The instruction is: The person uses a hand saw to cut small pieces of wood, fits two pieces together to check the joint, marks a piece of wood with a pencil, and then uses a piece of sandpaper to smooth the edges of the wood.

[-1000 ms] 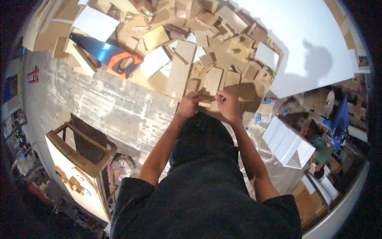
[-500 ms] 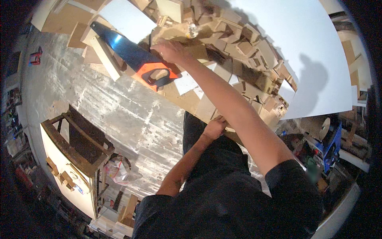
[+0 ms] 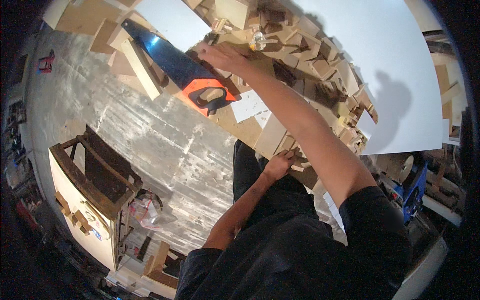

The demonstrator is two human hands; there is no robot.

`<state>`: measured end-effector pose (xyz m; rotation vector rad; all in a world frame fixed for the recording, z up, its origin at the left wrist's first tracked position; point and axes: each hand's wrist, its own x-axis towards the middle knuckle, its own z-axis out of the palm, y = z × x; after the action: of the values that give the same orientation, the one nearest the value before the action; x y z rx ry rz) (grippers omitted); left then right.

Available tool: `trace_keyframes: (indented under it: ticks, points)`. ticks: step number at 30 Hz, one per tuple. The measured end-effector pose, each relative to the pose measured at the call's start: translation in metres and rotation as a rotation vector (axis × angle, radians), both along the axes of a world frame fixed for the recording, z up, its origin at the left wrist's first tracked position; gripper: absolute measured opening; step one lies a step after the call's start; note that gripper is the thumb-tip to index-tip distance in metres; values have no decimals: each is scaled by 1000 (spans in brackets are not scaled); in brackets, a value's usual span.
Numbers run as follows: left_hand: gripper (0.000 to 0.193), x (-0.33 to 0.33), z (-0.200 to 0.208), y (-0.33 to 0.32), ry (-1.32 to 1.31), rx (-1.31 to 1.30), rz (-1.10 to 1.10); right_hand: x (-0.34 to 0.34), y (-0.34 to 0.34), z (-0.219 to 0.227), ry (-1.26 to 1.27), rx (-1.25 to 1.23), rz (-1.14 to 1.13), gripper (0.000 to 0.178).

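My right hand (image 3: 223,56) reaches across the cluttered workbench, just beyond a handsaw (image 3: 172,65) with a dark blade and an orange and black handle. Its fingers point left, near a small dark object (image 3: 209,39) and the corner of a white board (image 3: 172,20); whether they grip anything is hidden. At the bench's near edge, my left hand (image 3: 279,165) has its fingers closed on a small wood piece (image 3: 298,166), beside other offcuts. A pale wood strip (image 3: 141,69) lies left of the saw blade.
Many wood offcuts (image 3: 320,70) crowd the bench, around an open white tub (image 3: 258,42). A large white sheet (image 3: 385,65) stands to the right. On the concrete floor are a wooden frame stand (image 3: 95,175) and a plastic bag (image 3: 145,211). Blue equipment (image 3: 414,192) sits at lower right.
The view has shifted slightly, so the bench appears further right. My right hand has moved a little away from the saw handle, farther across the bench. My left hand remains at the near edge.
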<state>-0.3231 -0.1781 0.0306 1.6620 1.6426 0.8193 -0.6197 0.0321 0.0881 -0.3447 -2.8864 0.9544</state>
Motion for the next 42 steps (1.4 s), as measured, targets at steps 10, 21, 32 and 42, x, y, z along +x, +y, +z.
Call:
trace_keyframes:
  ticks: [10,21,32,42]
  points:
    - [40,-5,25,3,-40,-52,-81,86,8,16,455,208,-173,15]
    - [43,9,10,5,-154,-164,-8,424,-80,40,573,-1033,-1036,31]
    - [63,14,14,13,-88,-130,-67,545,-152,-34,471,-1152,-1203,34]
    - [46,18,6,6,-19,-89,-2,528,-185,-98,593,-704,-1057,22]
